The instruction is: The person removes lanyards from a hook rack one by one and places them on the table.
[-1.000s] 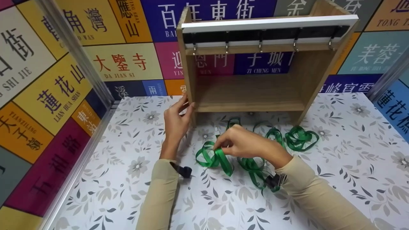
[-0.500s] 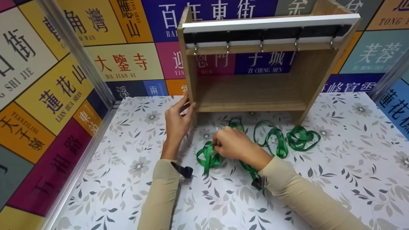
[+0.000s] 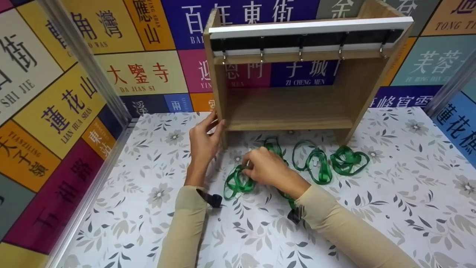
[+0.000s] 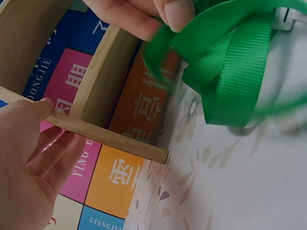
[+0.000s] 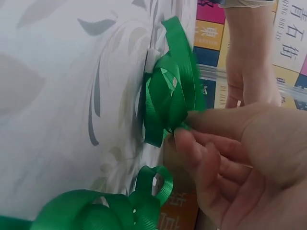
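Note:
A wooden shelf rack (image 3: 290, 124) stands at the back of the table, with a row of metal hooks under its white top strip. My left hand (image 3: 203, 143) grips its left side panel (image 4: 110, 136), thumb on one face and fingers on the other. Just in front of the rack, my right hand (image 3: 269, 167) pinches the leftmost green lanyard (image 3: 238, 182) between thumb and finger. That lanyard (image 5: 168, 96) is a loose bundle of flat ribbon, near the table surface. A white plastic clip (image 4: 286, 19) shows at its edge in the left wrist view.
To the right lie more looped green lanyards, one (image 3: 319, 167) with a white clip and one (image 3: 347, 160) bunched near the rack's right foot. Another (image 3: 273, 145) is partly behind my right hand. Walls with printed place-name tiles (image 3: 139, 74) border the flower-patterned table (image 3: 160, 223).
My right hand has shifted slightly left, and the ribbon strand that hung from its fingers has come down into the leftmost bundle. My left hand stays on the rack's side panel.

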Demonstrator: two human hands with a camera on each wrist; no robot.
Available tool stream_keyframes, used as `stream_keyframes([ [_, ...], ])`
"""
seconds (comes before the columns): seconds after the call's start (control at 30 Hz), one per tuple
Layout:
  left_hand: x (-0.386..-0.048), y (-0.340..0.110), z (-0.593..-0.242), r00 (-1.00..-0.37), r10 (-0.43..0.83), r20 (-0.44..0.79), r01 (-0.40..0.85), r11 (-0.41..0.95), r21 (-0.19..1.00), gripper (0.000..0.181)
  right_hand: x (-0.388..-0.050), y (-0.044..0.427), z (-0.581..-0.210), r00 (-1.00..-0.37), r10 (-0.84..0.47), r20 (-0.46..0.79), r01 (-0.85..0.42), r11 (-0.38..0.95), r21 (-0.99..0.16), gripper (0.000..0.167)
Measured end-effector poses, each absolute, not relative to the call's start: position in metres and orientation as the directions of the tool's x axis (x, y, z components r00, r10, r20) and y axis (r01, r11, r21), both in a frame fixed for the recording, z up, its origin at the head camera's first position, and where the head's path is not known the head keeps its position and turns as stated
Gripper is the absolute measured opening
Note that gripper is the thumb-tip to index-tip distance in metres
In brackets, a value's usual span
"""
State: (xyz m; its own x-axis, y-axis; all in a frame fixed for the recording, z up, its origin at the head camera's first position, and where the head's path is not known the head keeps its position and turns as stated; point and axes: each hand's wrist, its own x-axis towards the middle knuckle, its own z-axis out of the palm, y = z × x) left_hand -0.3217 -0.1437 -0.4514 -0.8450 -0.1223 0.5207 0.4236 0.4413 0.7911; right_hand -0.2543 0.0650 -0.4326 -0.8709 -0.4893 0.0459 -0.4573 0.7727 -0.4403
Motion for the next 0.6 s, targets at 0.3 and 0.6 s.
stream_keyframes([
  [0.3,-0.323,-0.147,-0.449,-0.848,-0.095,0.522,0.439,0.426,0.791,0.051,-0.244,0.101,-0.414,-0.873,-0.473,0.12,-0.437,0.65,-0.622,0.022],
  [0.6,-0.32,-0.156,-0.43,-0.886,-0.082,0.457,0.37,0.468,0.802,0.046,-0.233,0.184,-0.406,-0.909,-0.233,0.347,-0.411,0.652,-0.637,0.012],
])
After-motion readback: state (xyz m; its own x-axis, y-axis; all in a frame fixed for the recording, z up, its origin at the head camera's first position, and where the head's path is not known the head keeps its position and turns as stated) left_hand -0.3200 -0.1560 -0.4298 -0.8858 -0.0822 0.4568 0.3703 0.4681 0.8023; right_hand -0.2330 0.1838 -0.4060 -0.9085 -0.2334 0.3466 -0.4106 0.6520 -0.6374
